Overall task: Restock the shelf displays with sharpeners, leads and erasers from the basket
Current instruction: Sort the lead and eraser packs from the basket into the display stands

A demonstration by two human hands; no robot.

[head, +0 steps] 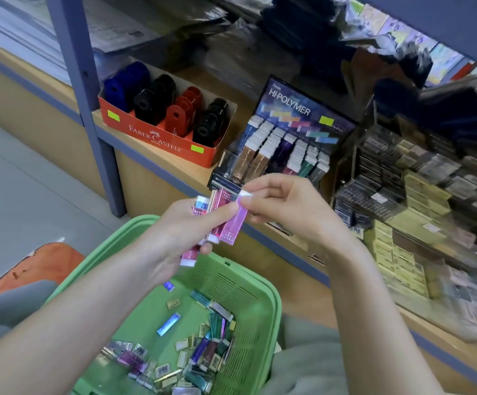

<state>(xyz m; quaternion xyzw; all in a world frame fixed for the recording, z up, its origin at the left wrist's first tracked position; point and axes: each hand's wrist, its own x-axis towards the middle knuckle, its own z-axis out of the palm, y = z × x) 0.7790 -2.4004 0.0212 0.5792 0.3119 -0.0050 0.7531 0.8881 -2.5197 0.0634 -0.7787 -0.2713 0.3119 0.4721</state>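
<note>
Wooden shelf [246, 95] with blue edging runs from far left to near right, in a stationery shop, seen from above. A blue post [89, 89] stands at its left end, with grey floor [17, 181] beyond.

On the shelf, far left, a red box [157, 138] marked Faber-Castell holds rows of blue, black and red sharpeners [180, 115]. Just right of it stands a dark display [297, 109] marked Hi-Polymer, filled with upright rows of sleeved erasers in brown, purple, pink and green. Further right, a clear stand [402, 172] is stacked with small dark and cream packs, too blurred to read.

A green basket [246, 280] sits near, below the shelf edge, on the person's lap. Loose wrapped items [203, 346] in blue, purple, green and gold lie scattered across its bottom, mostly toward the near right.

Both hands meet above the basket's far rim, in front of the display. The left hand [180, 232] grips a bundle of pink erasers [217, 206], fingers curled round them and thumb pressed across the front. The right hand [288, 203] pinches the white top end of the front eraser [233, 229] between thumb and forefinger, its other fingers curled. That eraser touches the rest of the bundle.

An orange surface [40, 263] shows at near left, beside the basket.
</note>
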